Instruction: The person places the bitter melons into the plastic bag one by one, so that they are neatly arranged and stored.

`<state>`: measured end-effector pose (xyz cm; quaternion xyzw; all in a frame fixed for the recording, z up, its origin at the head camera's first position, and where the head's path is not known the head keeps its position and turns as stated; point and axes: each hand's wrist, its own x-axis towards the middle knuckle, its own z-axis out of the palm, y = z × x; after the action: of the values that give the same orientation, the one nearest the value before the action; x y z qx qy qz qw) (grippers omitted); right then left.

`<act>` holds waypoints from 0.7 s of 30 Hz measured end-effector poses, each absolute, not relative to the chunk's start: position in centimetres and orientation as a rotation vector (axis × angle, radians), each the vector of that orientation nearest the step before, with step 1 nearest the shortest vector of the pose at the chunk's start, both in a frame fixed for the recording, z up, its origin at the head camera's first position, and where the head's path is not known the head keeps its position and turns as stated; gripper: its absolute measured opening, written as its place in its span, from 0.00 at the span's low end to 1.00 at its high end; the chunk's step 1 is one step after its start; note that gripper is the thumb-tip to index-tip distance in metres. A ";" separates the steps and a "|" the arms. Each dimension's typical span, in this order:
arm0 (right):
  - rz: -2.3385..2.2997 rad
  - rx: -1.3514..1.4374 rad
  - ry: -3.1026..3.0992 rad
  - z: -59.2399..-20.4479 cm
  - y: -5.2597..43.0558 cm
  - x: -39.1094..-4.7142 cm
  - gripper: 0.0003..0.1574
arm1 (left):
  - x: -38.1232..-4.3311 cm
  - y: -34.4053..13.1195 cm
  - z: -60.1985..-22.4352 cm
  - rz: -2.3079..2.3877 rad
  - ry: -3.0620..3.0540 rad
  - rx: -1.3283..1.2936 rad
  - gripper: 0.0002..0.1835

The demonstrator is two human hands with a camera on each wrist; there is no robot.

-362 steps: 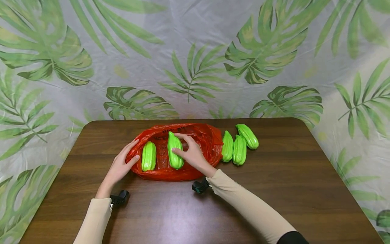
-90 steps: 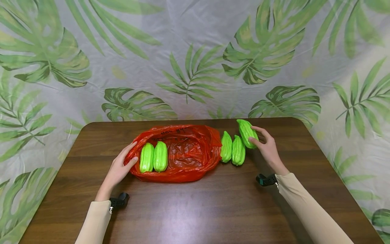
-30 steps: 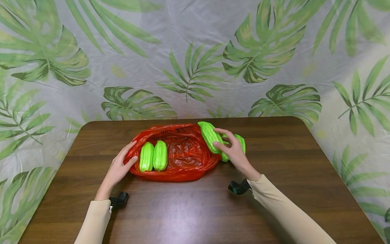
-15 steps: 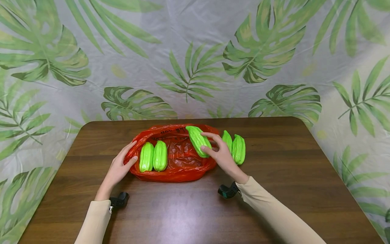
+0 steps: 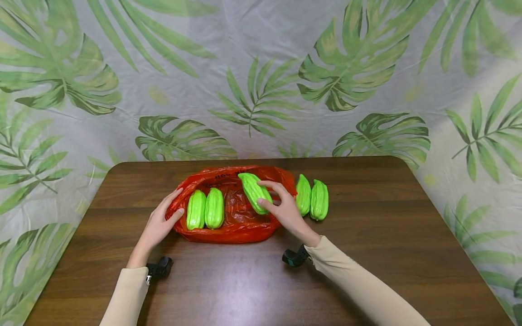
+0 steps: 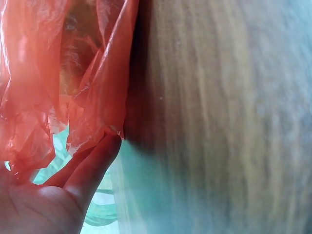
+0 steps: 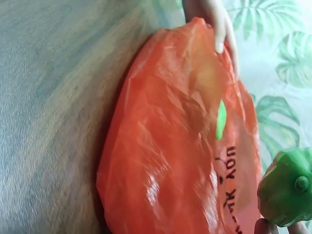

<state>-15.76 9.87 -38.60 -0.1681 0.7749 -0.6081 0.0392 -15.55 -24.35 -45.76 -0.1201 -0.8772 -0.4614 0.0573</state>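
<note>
In the head view, a red plastic bag (image 5: 236,234) lies with its mouth spread wide. Two bright green bitter melons, one (image 5: 196,210) beside the other (image 5: 214,208), rest side by side in its left part. My left hand (image 5: 160,226) holds the bag's left rim, thumb on the inner side; the left wrist view shows fingers against the crinkled plastic (image 6: 100,97). Above the bag's right half, my right hand (image 5: 286,212) grips a third bitter melon (image 5: 252,191), tilted with its pointed tip up and left. The right wrist view shows that melon's rounded end (image 7: 287,187).
Just right of the bag, two more bitter melons, one (image 5: 302,195) next to another (image 5: 319,200), lie on the brown wooden table (image 5: 387,253). A leaf-patterned cloth (image 5: 261,81) hangs behind the table. Each wrist wears a black camera, the right one (image 5: 294,256) low over the tabletop.
My right hand took the farthest-right bitter melon and carried it left over the others, above the open bag. Earlier, another melon went into the bag. My left hand stays at the rim.
</note>
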 end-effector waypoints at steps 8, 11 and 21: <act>-1.861 -0.517 2.360 -39.6 8.6 -15.9 0.28 | -15.5 -24.4 -45.6 -1.404 -2.665 -0.359 0.31; -1.862 -0.514 2.359 -41.2 8.2 -16.5 0.28 | -15.5 -24.3 -45.7 -1.404 -2.664 -0.358 0.31; -1.809 -0.518 2.474 -43.8 6.4 -17.3 0.27 | -15.6 -24.5 -45.9 -1.396 -2.664 -0.361 0.32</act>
<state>-17.27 6.43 -43.76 -0.1667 0.7957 -0.5820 0.0167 -15.64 -24.45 -45.88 -0.1189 -0.8781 -0.4601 0.0563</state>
